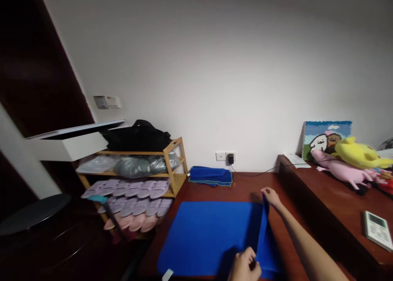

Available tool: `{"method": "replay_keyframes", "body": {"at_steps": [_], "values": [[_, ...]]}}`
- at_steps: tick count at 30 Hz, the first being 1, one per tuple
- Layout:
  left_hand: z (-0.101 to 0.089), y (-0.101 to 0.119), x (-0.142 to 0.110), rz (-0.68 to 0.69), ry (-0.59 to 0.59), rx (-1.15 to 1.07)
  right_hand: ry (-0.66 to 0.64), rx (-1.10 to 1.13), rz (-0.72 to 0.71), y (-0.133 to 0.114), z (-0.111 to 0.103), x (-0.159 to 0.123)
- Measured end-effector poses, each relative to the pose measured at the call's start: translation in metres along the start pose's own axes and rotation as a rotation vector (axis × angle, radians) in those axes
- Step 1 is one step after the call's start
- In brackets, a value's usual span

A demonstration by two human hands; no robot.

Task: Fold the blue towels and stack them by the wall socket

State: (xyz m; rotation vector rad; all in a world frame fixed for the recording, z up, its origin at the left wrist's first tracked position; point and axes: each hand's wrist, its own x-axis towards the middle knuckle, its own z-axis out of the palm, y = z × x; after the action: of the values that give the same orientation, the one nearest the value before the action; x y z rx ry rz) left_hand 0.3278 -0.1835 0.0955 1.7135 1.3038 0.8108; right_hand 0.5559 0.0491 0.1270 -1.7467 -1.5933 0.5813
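Observation:
A blue cloth [211, 236] lies spread on the reddish-brown wooden table, with a white tag [167, 274] at its near left corner. Its right edge is lifted and folded partly over, casting a dark shadow to the left. At the far right corner, my right hand [271, 197] pinches the raised edge between its fingertips. My left hand [245, 265] is low in the view with curled fingers, closed on the near part of that same lifted edge. The lower part of the left hand is cut off by the frame.
A folded blue cloth with green edging [210, 175] lies by the wall, near a plugged-in black charger [231, 159]. A shoe rack [176, 183] with slippers stands left. On the raised surface at right are plush toys [359, 154] and a white remote [378, 230].

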Motion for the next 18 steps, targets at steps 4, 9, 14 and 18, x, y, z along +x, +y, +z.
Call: {"method": "replay_keyframes", "body": {"at_steps": [4, 9, 14, 18], "values": [[-0.073, -0.019, -0.047, -0.132, 0.224, 0.042, -0.153, 0.110, -0.177, -0.090, 0.057, 0.000], [-0.165, -0.042, -0.096, -0.243, 0.437, 0.049, -0.290, 0.155, -0.369, -0.199, 0.146, -0.014], [-0.232, -0.081, -0.133, -0.315, 0.560, 0.330, -0.408, 0.097, -0.510, -0.268, 0.239, -0.037], [-0.252, -0.119, -0.150, -0.480, 0.573, 0.519, -0.472, 0.002, -0.552, -0.281, 0.304, -0.054]]}}
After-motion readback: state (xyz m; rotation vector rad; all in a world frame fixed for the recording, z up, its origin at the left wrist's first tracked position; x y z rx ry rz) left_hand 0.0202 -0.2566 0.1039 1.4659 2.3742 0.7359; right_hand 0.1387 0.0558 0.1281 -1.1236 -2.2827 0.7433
